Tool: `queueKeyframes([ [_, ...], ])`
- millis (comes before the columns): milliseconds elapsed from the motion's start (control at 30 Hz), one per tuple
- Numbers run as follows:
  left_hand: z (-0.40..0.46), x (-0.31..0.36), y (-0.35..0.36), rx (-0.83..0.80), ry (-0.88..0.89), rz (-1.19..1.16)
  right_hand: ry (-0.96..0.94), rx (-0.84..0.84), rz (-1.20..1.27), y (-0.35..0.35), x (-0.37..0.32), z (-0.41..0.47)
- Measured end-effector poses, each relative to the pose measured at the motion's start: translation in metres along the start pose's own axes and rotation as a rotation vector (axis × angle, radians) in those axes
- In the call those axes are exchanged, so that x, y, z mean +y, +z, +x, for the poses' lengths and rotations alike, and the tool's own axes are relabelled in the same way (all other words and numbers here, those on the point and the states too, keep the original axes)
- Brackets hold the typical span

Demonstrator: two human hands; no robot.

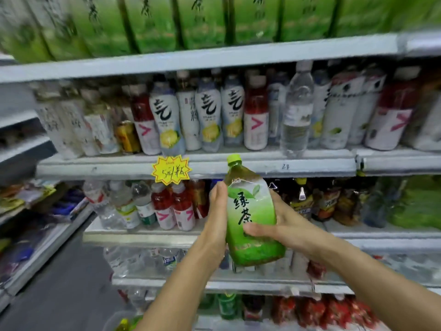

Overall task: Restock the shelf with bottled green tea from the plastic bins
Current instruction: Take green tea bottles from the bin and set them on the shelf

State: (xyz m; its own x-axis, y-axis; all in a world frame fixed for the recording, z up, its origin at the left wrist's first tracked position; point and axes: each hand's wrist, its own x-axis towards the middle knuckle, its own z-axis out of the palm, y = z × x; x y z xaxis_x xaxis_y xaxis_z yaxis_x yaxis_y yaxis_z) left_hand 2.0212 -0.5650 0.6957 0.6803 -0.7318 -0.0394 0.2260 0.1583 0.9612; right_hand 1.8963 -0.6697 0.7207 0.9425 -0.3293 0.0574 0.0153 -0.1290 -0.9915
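Observation:
A large green tea bottle [250, 211] with a lime cap and a green-white label is held upright in front of the shelves, tilted slightly left. My right hand [281, 223] wraps its right side, thumb across the label. My left hand [216, 211] lies flat against its left side with fingers straight. The top shelf [214, 58] carries a row of the same green tea bottles [152, 22], blurred. No plastic bin is clearly visible.
The second shelf [310, 161] holds mixed drinks: white sparkling-water bottles [167, 120], red drinks, clear water. A yellow price tag [171, 172] hangs at its edge. Lower shelves carry water, red bottles and dark bottles. A neighbouring rack [28, 211] stands to the left across a grey floor.

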Motion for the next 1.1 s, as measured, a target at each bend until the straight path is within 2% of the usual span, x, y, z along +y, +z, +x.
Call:
queueKeyframes([
  [167,0.008,0.077,0.037,-0.1,0.178,0.073,-0.125,0.117,0.058,-0.023,-0.066,0.0],
  [333,0.011,0.14,0.076,-0.17,0.398,0.152,-0.302,0.256,-0.004,-0.041,-0.121,0.004],
  [467,0.017,0.18,0.104,-0.224,0.498,0.208,-0.394,0.357,-0.005,-0.063,-0.158,0.016],
  [633,0.038,0.223,0.124,-0.27,0.602,0.4,-0.506,0.542,-0.058,-0.093,-0.192,0.036],
  [867,0.098,0.263,0.119,0.074,0.861,0.843,-0.661,0.721,-0.127,-0.138,-0.24,0.07],
  [967,0.118,0.273,0.122,0.177,0.865,1.028,-0.691,0.756,-0.16,-0.152,-0.254,0.089],
  [1100,0.139,0.275,0.122,0.242,0.826,1.112,-0.692,0.736,-0.149,-0.164,-0.256,0.111],
])
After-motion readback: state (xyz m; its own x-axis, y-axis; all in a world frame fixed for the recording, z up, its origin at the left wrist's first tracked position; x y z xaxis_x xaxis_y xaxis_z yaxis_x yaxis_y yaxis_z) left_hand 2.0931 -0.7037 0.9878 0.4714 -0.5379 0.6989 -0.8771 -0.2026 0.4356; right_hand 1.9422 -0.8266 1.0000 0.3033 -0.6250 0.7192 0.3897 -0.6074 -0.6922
